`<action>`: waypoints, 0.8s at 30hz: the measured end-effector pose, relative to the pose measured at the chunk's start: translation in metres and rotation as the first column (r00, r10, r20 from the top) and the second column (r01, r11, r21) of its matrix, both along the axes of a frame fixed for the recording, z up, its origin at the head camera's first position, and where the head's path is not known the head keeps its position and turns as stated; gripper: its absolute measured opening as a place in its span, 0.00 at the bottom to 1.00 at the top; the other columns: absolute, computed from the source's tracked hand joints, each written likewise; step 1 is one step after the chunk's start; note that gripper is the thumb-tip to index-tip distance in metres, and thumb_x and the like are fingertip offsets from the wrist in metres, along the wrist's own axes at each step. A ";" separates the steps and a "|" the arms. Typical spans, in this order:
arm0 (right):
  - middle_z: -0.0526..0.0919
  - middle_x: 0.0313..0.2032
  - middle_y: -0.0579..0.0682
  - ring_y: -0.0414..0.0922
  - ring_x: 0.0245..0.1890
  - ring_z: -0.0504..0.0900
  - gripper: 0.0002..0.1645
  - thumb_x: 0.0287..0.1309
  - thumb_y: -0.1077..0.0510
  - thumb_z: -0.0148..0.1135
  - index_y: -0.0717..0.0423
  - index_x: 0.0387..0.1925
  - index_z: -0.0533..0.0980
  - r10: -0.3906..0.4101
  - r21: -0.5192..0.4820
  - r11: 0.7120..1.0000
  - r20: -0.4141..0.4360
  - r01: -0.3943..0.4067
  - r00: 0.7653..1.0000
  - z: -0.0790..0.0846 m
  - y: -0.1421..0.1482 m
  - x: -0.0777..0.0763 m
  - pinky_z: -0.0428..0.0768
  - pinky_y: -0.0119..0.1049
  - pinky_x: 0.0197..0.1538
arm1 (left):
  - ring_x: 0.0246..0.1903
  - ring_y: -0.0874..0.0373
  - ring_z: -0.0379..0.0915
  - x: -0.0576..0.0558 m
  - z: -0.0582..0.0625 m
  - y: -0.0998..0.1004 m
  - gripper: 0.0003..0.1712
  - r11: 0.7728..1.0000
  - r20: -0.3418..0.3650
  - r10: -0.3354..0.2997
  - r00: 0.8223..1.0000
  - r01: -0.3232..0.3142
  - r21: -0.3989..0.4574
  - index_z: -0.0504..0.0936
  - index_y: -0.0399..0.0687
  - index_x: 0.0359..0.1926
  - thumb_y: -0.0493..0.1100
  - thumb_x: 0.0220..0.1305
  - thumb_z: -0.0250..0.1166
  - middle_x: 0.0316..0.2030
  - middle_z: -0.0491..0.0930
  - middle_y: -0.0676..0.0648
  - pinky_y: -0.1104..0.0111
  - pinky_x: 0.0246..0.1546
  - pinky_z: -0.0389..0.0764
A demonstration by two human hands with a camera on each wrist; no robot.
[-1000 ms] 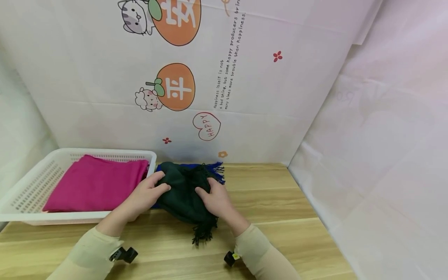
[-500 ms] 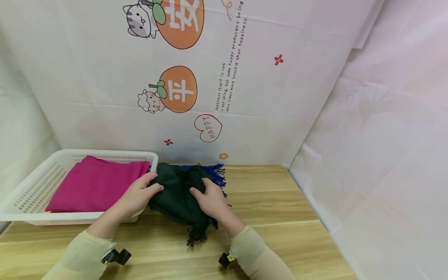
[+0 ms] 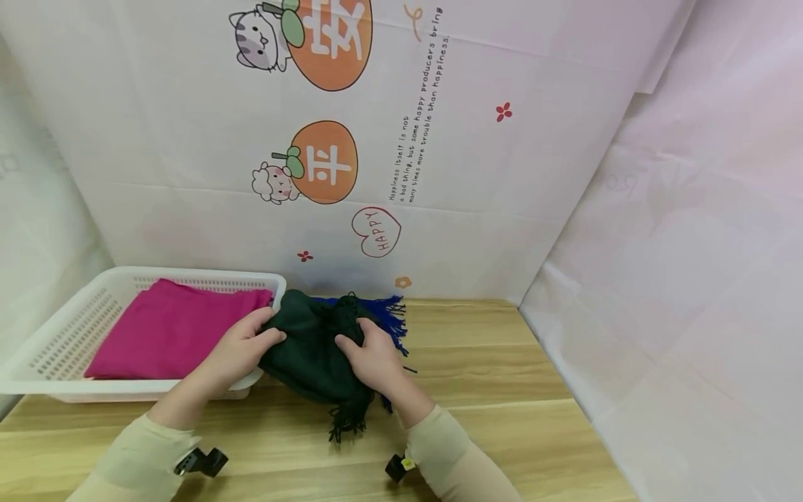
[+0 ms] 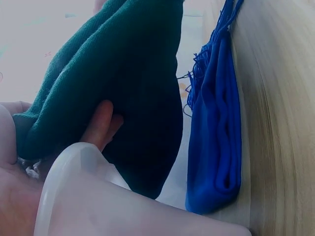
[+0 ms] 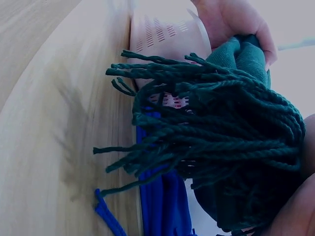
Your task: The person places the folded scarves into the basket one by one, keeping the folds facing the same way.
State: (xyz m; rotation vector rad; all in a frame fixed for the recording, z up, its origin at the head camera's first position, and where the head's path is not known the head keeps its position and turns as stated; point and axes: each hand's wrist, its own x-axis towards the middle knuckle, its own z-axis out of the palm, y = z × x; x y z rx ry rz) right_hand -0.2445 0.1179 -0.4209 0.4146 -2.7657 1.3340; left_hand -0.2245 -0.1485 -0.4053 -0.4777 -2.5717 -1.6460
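A dark green fringed scarf [image 3: 307, 348] is held up between both hands, its tassels dangling toward the front. My left hand [image 3: 241, 348] grips its left end beside the basket's right rim; in the left wrist view the fingers [image 4: 100, 123] lie against the folded cloth. My right hand [image 3: 376, 355] pinches its right end, with the green tassels [image 5: 221, 113] hanging near it in the right wrist view. Behind and below it, a folded blue scarf [image 4: 214, 132] lies on the table, mostly hidden from the head view except for its fringe [image 3: 392, 317].
A white perforated plastic basket [image 3: 69, 335] stands at the left with a folded magenta cloth [image 3: 178, 331] in it. The wooden table [image 3: 489, 390] meets a printed white backdrop [image 3: 452, 244] at the back and a white side sheet [image 3: 677, 314] at the right.
Both hands have moved left with the green scarf, bringing the left hand to the basket's rim. More of the blue scarf's fringe now shows at the right.
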 end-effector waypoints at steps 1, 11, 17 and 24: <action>0.77 0.65 0.55 0.52 0.60 0.79 0.37 0.72 0.38 0.58 0.55 0.72 0.68 0.000 -0.008 1.000 -0.001 0.000 1.000 0.000 0.000 0.000 0.79 0.53 0.60 | 0.52 0.49 0.68 -0.001 0.000 0.000 0.15 1.000 -0.006 -0.001 1.000 0.001 0.002 0.74 0.45 0.58 0.45 0.76 0.57 0.51 0.76 0.42 0.60 0.54 0.76; 0.78 0.64 0.53 0.50 0.60 0.79 0.36 0.71 0.37 0.57 0.54 0.71 0.69 -0.008 -0.030 1.000 -0.029 0.007 1.000 0.006 -0.003 -0.002 0.79 0.52 0.59 | 0.51 0.50 0.67 0.000 0.003 -0.001 0.12 0.999 -0.034 0.001 0.999 0.000 0.051 0.74 0.42 0.54 0.43 0.76 0.56 0.49 0.73 0.42 0.67 0.49 0.78; 0.79 0.62 0.50 0.47 0.58 0.80 0.35 0.71 0.37 0.58 0.52 0.70 0.70 -0.009 -0.065 0.998 -0.034 0.007 0.999 0.011 -0.006 -0.002 0.80 0.50 0.58 | 0.44 0.50 0.70 0.003 0.007 -0.005 0.07 0.997 -0.079 -0.002 0.997 0.008 0.079 0.73 0.43 0.46 0.42 0.76 0.57 0.40 0.72 0.42 0.66 0.41 0.79; 0.79 0.63 0.51 0.47 0.59 0.80 0.35 0.71 0.37 0.58 0.51 0.69 0.70 0.000 -0.110 0.994 -0.038 -0.004 0.999 0.013 -0.013 -0.001 0.80 0.49 0.58 | 0.38 0.51 0.72 0.006 0.013 -0.012 0.06 0.993 -0.135 -0.017 0.991 0.032 0.114 0.72 0.42 0.43 0.40 0.77 0.56 0.36 0.71 0.43 0.65 0.36 0.77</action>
